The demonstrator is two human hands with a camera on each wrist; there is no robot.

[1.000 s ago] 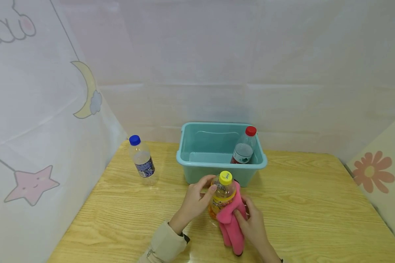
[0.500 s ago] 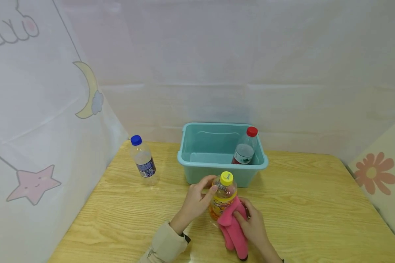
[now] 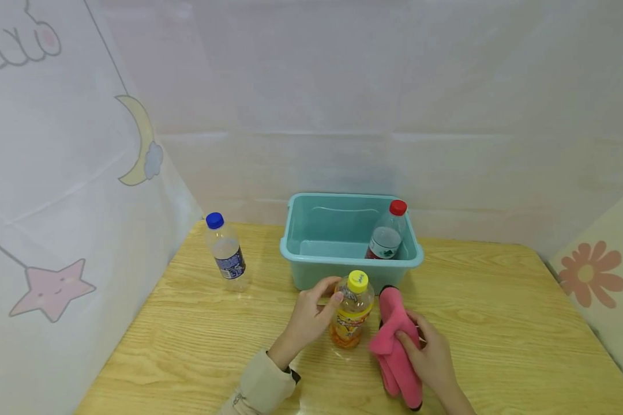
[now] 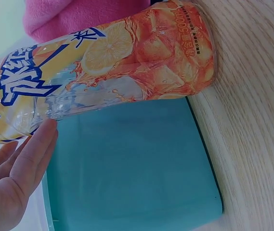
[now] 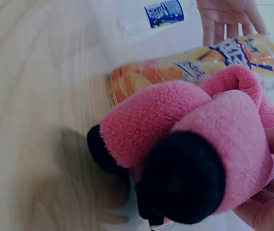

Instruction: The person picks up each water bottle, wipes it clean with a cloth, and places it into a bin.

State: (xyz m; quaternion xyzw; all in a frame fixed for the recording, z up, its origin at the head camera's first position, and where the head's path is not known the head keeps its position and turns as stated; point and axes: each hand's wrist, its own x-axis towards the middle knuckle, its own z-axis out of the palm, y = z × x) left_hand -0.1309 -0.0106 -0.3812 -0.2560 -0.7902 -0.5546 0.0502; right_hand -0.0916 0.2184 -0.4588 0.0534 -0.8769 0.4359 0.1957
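A drink bottle with a yellow cap and an orange-yellow label stands upright on the table. My left hand holds it near its shoulder, thumb in front and fingers behind; in the left wrist view, fingertips touch the label. To the bottle's right, my right hand grips a pink plush toy with black ends, pinched between thumb and fingers. In the right wrist view the plush toy hides part of the bottle, and a white tag hangs below it.
A teal bin stands just behind the bottle, with a red-capped bottle leaning inside at its right end. Further left, a clear bottle with a blue cap stands upright on the wooden table. A white cloth backdrop rises behind.
My right hand has drawn the pink plush toy rightward, off the drink bottle, so a gap now shows between them. The left hand and the bottle have stayed in place.
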